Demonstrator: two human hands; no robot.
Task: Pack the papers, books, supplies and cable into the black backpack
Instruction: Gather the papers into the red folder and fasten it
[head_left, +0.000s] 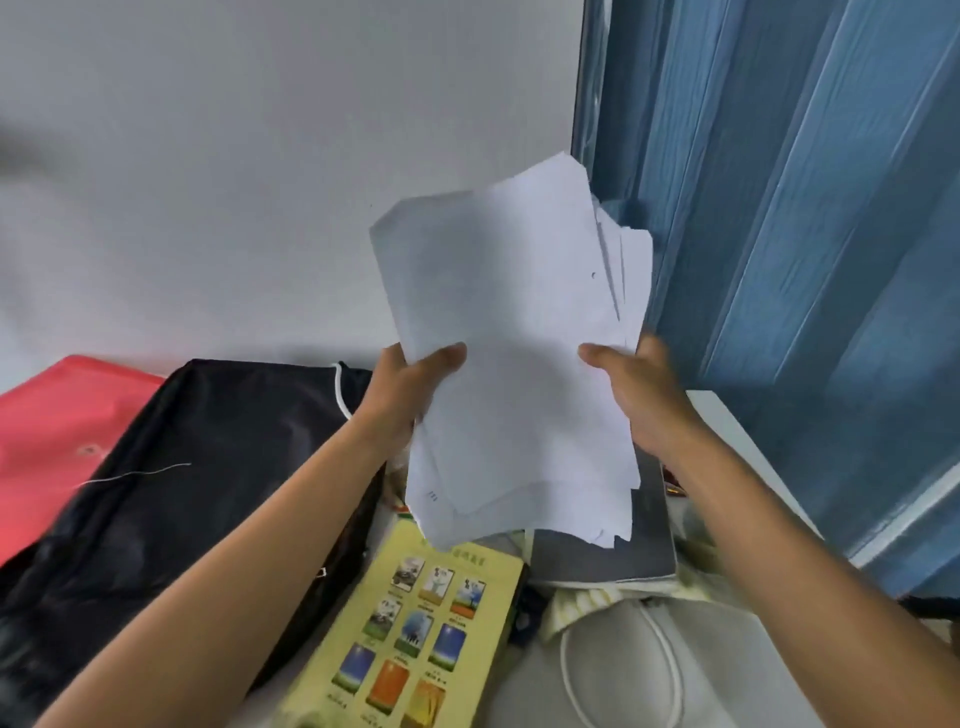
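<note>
A loose stack of white papers (514, 343) is held upright in the air, sheets fanned unevenly at the top and bottom. My left hand (410, 395) grips its left edge, thumb on the front. My right hand (639, 400) grips the right edge the same way. The black backpack (171, 478) lies flat at the left, below my left forearm, with a white drawstring at its top. A yellow book (415, 634) with small pictures on its cover lies under the papers. A grey book (613, 556) lies to the right of it. A white cable (571, 675) loops at the bottom.
A red folder (57, 431) lies at the far left beside the backpack. A white wall stands behind. Blue curtain folds (779, 234) hang at the right, close to the papers' top edge. White cloth (691, 654) lies at the bottom right.
</note>
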